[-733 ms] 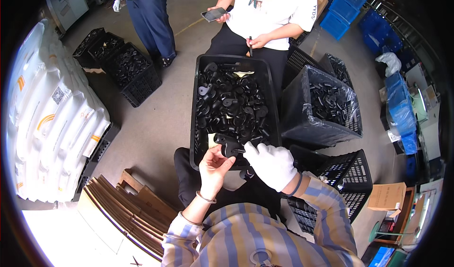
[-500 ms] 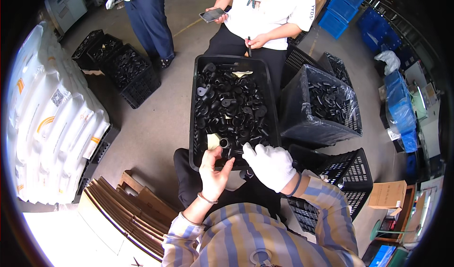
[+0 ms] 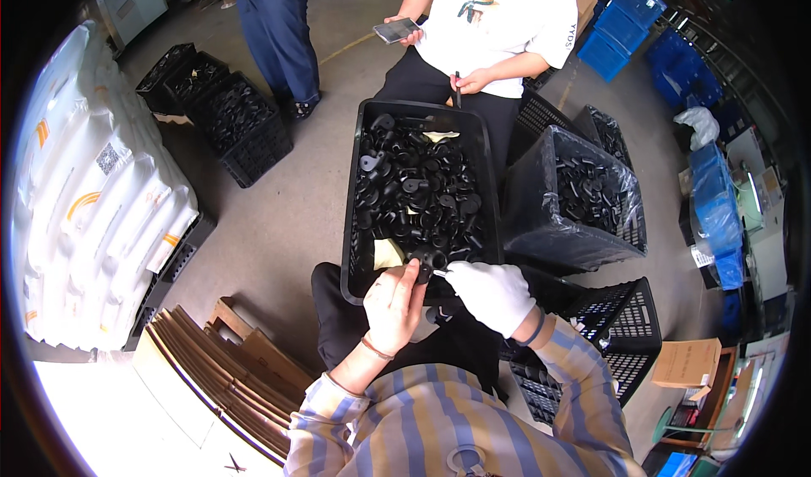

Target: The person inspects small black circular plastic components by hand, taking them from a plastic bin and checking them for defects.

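Observation:
My bare left hand [image 3: 392, 310] pinches a black plastic fitting [image 3: 424, 272] between thumb and fingers, over the near end of a black tub [image 3: 352, 215]. My right hand [image 3: 494, 296], in a white glove, is closed on a thin pale tool [image 3: 440, 273] whose tip meets the fitting. The tool's kind is too small to make out. Many similar black fittings [image 3: 414, 191] fill the tub in a loose heap. A pale yellow scrap [image 3: 388, 254] lies among them, close to my left hand.
A co-worker [image 3: 498, 21] sits opposite, holding a phone [image 3: 397, 30] and a dark slim object. To the right stand a plastic-lined bin [image 3: 541, 215] of black parts and black crates [image 3: 629, 316]. Stacked white sacks [image 3: 101, 207] and flattened cardboard [image 3: 203, 376] are at the left.
My left hand has moved slightly right and up, its fingers now closed around the fitting. My right hand has shifted a little right, with the pale tool now showing against the fitting.

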### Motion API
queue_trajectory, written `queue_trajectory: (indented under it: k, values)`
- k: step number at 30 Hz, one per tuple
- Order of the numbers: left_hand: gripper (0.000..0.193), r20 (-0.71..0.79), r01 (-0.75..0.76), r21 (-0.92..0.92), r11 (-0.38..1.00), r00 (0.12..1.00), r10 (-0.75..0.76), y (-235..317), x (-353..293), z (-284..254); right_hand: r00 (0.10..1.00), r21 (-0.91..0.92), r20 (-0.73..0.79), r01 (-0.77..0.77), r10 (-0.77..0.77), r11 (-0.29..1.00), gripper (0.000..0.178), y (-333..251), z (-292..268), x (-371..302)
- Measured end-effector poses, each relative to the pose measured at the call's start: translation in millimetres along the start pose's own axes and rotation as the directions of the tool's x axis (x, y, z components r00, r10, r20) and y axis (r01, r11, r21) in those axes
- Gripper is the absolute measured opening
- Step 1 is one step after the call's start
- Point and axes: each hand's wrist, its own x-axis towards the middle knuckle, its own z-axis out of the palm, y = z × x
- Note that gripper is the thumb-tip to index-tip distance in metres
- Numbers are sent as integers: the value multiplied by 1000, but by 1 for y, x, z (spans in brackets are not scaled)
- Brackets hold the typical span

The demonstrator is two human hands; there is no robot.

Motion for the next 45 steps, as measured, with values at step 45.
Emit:
queue_trajectory:
  k: [45]
  values:
    - [9, 599, 666, -745, -44, 638, -484, -12, -14, 0, 900, 881, 432, -436, 63, 185, 24, 9, 21, 24]
